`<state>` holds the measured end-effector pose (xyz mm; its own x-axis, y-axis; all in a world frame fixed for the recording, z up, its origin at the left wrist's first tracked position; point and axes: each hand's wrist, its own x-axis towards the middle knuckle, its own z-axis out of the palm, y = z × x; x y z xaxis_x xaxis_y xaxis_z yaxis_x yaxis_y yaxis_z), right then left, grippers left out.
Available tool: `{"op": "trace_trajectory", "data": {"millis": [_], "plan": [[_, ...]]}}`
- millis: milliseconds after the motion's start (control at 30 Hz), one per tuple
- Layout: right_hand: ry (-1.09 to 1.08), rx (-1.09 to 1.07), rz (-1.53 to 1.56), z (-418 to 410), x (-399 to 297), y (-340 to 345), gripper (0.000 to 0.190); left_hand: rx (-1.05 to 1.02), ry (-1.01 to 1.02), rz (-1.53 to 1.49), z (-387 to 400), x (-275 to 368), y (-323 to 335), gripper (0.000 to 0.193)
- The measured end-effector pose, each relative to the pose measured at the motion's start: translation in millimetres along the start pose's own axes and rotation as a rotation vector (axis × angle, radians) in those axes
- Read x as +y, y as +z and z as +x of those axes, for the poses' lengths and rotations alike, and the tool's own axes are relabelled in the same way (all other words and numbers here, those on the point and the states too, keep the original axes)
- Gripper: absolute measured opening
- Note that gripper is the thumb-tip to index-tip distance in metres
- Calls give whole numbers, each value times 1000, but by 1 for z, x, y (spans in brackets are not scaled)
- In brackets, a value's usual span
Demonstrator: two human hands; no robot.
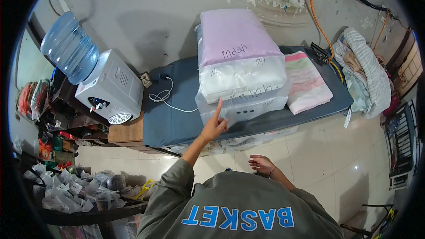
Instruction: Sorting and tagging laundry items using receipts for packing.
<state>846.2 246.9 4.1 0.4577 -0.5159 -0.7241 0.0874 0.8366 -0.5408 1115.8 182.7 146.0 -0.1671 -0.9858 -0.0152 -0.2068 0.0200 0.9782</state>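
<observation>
My left hand has its index finger stretched out over the lower front of a stack of clear plastic packages. Its other fingers are curled, and it holds nothing. Whether the fingertip touches the plastic, I cannot tell. The upper package contains folded lilac fabric and white fabric, and handwriting in black marks the plastic. My right hand is held low before my body, empty, with fingers loosely bent. A folded pink, white and green striped cloth lies right of the stack on the dark padded table.
A white water dispenser with a blue bottle stands at left. A white cable crosses the padding. An orange cord hangs near a black-handled iron. Bundled bedding is at right; bagged parcels fill the lower left.
</observation>
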Motion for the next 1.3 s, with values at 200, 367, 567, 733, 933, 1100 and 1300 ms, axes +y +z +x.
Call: {"op": "trace_trajectory", "data": {"millis": [200, 367, 567, 733, 933, 1100, 1300], "plan": [[-2, 93, 18, -7, 7, -6, 25, 48, 71, 223, 41, 40, -37, 73], [-105, 98, 131, -18, 22, -21, 24, -137, 57, 524, 16, 21, -9, 74], [-60, 155, 224, -27, 35, -19, 23, -178, -127, 478, 12, -42, -1, 76], [-45, 190, 236, -33, 43, -16, 26, -160, -96, 364, 15, -52, -1, 76], [-37, 208, 223, -33, 52, -12, 29, -163, -113, 323, 14, -54, -7, 77], [-1, 243, 272, -36, 63, -18, 28, -157, -94, 270, 7, -68, 7, 75], [1, 274, 174, -48, 101, -50, 30, -306, -420, -70, -47, -92, 77, 66]]}}
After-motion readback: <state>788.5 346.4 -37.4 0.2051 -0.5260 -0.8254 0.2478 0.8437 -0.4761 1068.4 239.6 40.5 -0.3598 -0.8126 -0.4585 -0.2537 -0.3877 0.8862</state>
